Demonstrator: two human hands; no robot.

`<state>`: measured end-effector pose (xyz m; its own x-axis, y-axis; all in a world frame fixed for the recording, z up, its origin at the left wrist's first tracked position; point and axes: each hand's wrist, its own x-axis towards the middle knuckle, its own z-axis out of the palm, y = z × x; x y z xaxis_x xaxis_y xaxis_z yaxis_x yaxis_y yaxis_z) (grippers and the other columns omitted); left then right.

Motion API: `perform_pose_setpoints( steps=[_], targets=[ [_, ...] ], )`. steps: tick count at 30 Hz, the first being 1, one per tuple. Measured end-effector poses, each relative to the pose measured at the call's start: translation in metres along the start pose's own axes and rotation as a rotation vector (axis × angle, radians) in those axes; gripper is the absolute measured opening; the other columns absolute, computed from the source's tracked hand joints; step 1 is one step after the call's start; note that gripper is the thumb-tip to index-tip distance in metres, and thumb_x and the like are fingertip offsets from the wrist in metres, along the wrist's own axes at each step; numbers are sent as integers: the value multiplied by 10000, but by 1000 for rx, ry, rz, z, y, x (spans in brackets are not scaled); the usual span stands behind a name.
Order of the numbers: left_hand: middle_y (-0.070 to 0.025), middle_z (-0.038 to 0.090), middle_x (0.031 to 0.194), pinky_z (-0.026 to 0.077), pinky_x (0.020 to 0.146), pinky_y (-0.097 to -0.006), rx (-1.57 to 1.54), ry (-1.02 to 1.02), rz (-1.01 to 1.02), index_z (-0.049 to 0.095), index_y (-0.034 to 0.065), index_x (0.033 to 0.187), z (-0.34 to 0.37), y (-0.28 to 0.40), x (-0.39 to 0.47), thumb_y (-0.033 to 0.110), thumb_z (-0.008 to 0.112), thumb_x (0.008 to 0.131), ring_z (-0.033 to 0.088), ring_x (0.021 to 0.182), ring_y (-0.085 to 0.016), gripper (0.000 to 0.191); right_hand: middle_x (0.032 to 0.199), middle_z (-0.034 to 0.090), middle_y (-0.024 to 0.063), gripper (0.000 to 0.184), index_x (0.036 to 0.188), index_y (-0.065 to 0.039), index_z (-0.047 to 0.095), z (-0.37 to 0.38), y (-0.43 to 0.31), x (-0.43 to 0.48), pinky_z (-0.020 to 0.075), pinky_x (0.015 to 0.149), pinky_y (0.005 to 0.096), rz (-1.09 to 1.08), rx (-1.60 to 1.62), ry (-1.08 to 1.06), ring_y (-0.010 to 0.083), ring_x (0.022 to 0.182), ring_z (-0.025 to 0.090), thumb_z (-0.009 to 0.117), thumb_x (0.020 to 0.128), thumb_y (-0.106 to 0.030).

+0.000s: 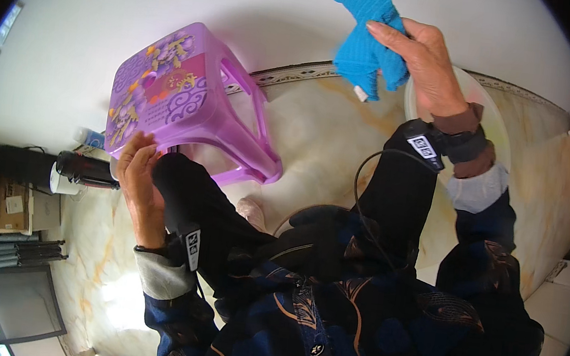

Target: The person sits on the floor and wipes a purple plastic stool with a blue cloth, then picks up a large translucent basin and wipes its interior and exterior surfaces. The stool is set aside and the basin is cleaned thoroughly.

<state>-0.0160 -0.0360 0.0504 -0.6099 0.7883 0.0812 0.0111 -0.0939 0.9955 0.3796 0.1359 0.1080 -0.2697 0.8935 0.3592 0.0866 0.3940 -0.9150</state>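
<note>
Pinched between the thumb and fingers of my right hand (427, 62) is a ribbed blue cloth (369, 40), held bunched in front of the white wall with a small white tag at its lower end. A pale round basin (487, 114) shows partly behind my right wrist. My left hand (139, 182) is at the near edge of a purple plastic stool (194, 99) with a flower-patterned top. Its fingers are bent and slightly apart, with nothing seen in them; whether they touch the stool is unclear.
A black bottle (86, 169), a white container (63, 180) and a blue-and-white container (90, 138) stand left of the stool. Farther left are cardboard boxes (13, 205) and a dark-framed panel (17, 303). A thin cable loops from my right wrist over my lap.
</note>
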Motion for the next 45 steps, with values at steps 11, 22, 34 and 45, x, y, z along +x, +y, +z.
perform_pose_setpoints(
  steps=[11, 22, 34, 45],
  targets=[
    [-209, 532, 1405, 334, 1118, -371, 807, -423, 234, 589, -12, 1318, 33, 3, 22, 286, 590, 967, 453, 1358, -319, 460, 806, 663, 57, 401, 934, 20, 663, -137, -15, -94, 511, 640, 285, 176, -300, 61, 113, 714, 627, 687, 922, -380],
    [-230, 562, 1383, 366, 1106, -383, 1026, -454, 379, 638, 7, 1272, 23, 4, 34, 285, 560, 987, 518, 1318, -345, 406, 769, 669, 31, 315, 902, 24, 684, -176, 35, -175, 471, 574, 248, 377, -138, 341, 80, 651, 595, 713, 909, -290],
    [-184, 548, 1413, 372, 1115, -400, 1188, -376, 500, 631, 57, 1308, 26, -1, 19, 63, 569, 954, 456, 1378, -331, 359, 799, 636, 15, 291, 957, 21, 651, -153, 71, -179, 471, 628, 261, 460, -23, 495, 79, 697, 565, 693, 922, -265],
    [-21, 524, 1474, 174, 1105, -704, 1134, -291, 497, 647, 235, 1322, 22, -13, 15, 106, 565, 971, 395, 1431, -290, 383, 1309, 595, 188, 650, 1485, -7, 369, -129, 52, -133, 447, 992, 354, 284, -520, 446, 232, 1153, 595, 595, 882, -103]
  ],
)
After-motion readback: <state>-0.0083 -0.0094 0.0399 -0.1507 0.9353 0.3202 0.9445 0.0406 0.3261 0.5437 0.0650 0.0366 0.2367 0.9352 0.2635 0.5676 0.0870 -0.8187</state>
